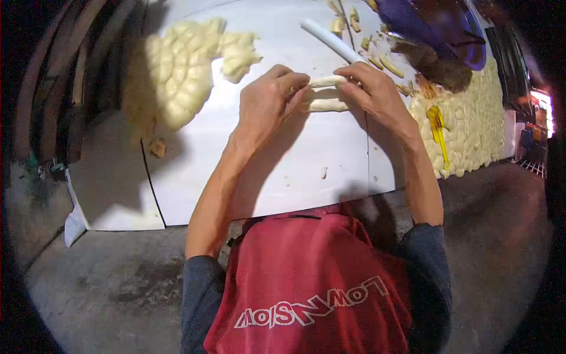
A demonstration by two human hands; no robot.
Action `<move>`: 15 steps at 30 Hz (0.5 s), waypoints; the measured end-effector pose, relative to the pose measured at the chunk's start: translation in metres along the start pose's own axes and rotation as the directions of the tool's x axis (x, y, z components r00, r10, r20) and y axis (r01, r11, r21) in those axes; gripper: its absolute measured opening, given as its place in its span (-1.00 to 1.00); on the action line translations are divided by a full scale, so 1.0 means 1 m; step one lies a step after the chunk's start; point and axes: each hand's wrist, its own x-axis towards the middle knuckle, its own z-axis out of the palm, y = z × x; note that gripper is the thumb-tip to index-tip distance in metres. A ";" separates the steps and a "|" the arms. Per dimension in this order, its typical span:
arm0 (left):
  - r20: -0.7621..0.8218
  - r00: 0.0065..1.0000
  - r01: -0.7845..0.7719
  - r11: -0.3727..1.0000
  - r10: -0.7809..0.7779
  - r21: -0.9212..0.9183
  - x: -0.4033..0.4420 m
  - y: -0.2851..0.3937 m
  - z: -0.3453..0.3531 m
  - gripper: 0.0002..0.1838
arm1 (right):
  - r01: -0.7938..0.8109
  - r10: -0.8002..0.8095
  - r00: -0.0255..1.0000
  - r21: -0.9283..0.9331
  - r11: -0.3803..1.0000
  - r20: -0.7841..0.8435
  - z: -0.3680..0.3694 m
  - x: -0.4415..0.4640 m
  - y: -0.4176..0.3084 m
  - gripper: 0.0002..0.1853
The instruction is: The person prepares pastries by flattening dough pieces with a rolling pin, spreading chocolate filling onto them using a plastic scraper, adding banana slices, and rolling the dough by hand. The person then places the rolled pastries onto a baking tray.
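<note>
My left hand (269, 105) and my right hand (377, 94) face each other over the white table. Pinched between the fingertips of both is a pale dough strip (328, 81), stretched across the gap. Just below it runs a second pale strand (326, 106); whether it joins the first is hidden by my fingers. A smooth white rod (331, 40), like a rolling pin, lies beyond my right hand and partly behind it. To the left of my left hand sits a cluster of dough lumps (180, 74), with a smaller dough piece (240, 56) at its right side.
Many shaped dough pieces (471, 133) cover the right side, with a yellow brush-like tool (438, 135) on them. Behind are a purple container (407, 23), a brown crumbly heap (439, 66) and yellowish cut pieces (390, 66). The table's front edge (283, 210) is near my body.
</note>
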 end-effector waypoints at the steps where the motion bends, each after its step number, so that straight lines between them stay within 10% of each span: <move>1: 0.011 1.000 -0.008 1.000 0.008 0.004 0.001 0.001 0.005 -0.76 | -0.011 0.011 1.000 0.005 1.000 -0.014 0.002 -0.005 0.002 -0.69; 5: 0.085 0.992 0.086 0.995 -0.090 0.044 -0.013 0.005 0.019 -0.67 | 0.271 -0.264 0.962 -0.283 0.920 0.061 0.024 -0.019 0.015 -0.58; 15: 0.050 0.996 -0.086 0.969 0.077 0.230 -0.005 0.010 0.026 -0.95 | 0.160 -0.148 0.984 -0.124 0.979 0.103 0.022 -0.026 0.015 -0.72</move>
